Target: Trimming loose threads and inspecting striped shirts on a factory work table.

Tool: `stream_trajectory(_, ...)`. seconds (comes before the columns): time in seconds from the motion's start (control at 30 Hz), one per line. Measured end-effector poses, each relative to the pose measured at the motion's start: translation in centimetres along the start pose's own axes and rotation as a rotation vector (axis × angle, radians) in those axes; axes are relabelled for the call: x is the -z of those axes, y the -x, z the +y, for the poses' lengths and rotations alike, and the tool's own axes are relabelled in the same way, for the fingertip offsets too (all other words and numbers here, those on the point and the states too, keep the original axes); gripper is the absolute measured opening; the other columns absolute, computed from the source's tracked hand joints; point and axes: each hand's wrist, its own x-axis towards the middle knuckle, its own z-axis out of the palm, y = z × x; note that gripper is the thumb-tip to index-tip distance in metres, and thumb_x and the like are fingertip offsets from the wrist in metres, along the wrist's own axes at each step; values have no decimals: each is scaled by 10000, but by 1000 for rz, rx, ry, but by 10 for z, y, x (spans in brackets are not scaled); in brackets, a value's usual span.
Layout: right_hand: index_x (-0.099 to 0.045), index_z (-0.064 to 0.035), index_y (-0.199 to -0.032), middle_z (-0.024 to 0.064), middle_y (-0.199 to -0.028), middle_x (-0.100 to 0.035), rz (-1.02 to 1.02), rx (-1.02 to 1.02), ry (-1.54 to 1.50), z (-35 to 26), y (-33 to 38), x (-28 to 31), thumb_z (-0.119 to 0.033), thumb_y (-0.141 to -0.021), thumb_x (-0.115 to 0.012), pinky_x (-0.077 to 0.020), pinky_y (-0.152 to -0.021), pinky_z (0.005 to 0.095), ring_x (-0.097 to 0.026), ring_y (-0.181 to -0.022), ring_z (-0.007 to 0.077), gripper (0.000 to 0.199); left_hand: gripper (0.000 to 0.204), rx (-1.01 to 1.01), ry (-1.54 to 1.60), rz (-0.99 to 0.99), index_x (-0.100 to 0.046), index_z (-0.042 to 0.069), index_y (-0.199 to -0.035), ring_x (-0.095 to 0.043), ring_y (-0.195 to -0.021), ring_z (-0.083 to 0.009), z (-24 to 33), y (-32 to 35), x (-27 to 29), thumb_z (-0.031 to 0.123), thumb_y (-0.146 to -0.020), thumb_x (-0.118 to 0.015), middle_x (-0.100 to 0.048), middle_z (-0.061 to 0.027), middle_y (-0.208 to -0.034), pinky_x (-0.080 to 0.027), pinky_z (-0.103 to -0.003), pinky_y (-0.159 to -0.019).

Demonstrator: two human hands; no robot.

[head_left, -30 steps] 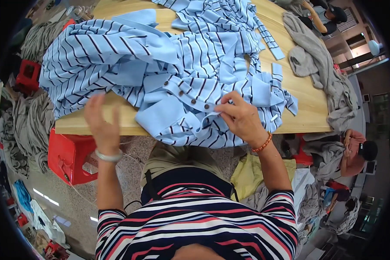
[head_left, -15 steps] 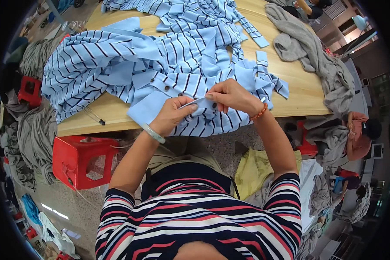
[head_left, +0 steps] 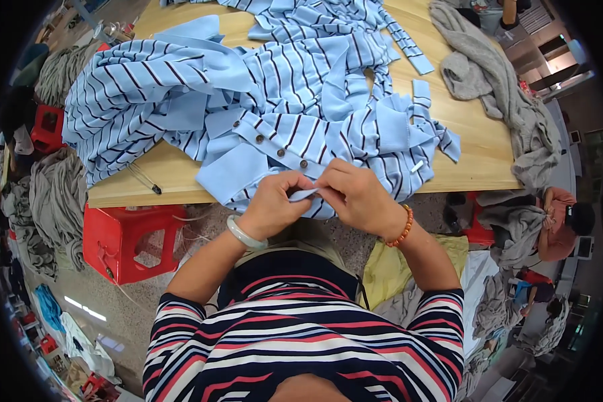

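Both hands are meeting at the centre of the frame, right at the near edge of the worktop [head_left: 476, 167]. The left hand [head_left: 273, 204] and the right hand [head_left: 358, 197] are each pinching the same small strip [head_left: 306, 194] of pale blue knit, fingertips pressed together on it from either side, so both grips are closed on the fabric with nothing spread.

That strip is hanging off the shirt [head_left: 275, 114], a blue knit with dark stripes that's lying rumpled across the upper middle of the frame, its buttoned placket [head_left: 278, 151] running just above the hands. More striped pieces are spreading to the upper left, and a grey garment [head_left: 496, 80] is draped along the upper right.

Handling-wise, I'd say this stuff is light, soft and floppy. It's bunching and folding everywhere, so it probably won't hold a shape or resist a pull, and knit tends to stretch if you tug it. Not fragile, not slippery by the look of the ribbing. The solid blue bands and the placket look like the firmer spots to take hold of, pinching near the edge like she's... well, like the hands are doing here.

A thin dark tool [head_left: 144, 179] is lying at the worktop's left edge, and a red stool [head_left: 124, 238] is sitting below it.
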Motion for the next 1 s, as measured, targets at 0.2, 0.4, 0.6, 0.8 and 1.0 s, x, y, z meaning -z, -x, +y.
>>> stream_trajectory(0.2,-573,-2,-922,121,-869,-565,-24,12,3,-3,9,-4,68,-780,-636,-472,-593,339,-586,-682,290,171,135,145,65,-89,-659,0,-926,-602,-761,-89,-14,-4,8,37,-800,-693,-672,-32,-872,-476,-216,-699)
stream_trajectory(0.4,-572,0,-933,121,-883,-568,-47,-39,-66,-1,4,3,101,-761,-627,-479,-604,333,-597,-707,280,207,383,426,1093,-170,-510,24,-1264,-649,-945,-174,-15,-21,36,203,-941,-614,-598,-208,-1231,-542,-251,-772)
stream_trajectory(0.6,-579,-8,-947,113,-888,-579,-49,-14,-24,-6,-2,-1,96,-766,-631,-492,-614,332,-612,-728,282,215,228,432,1110,-94,-567,57,-1116,-616,-783,-88,-24,-35,19,167,-930,-640,-665,-76,-1024,-496,-203,-621)
stream_trajectory(0.8,-577,-11,-957,116,-880,-584,1,-4,105,-7,-5,-7,70,-779,-640,-497,-618,346,-616,-742,291,205,143,302,794,32,-659,18,-994,-569,-691,-54,-21,-34,10,125,-901,-677,-670,-16,-848,-449,-194,-590)
stream_trajectory(1.0,-577,-5,-975,123,-867,-586,105,-23,212,-8,-4,-15,61,-775,-650,-493,-605,353,-608,-724,296,223,162,45,573,115,-720,-18,-988,-561,-765,-30,-13,-19,2,111,-900,-675,-692,3,-864,-449,-189,-652)
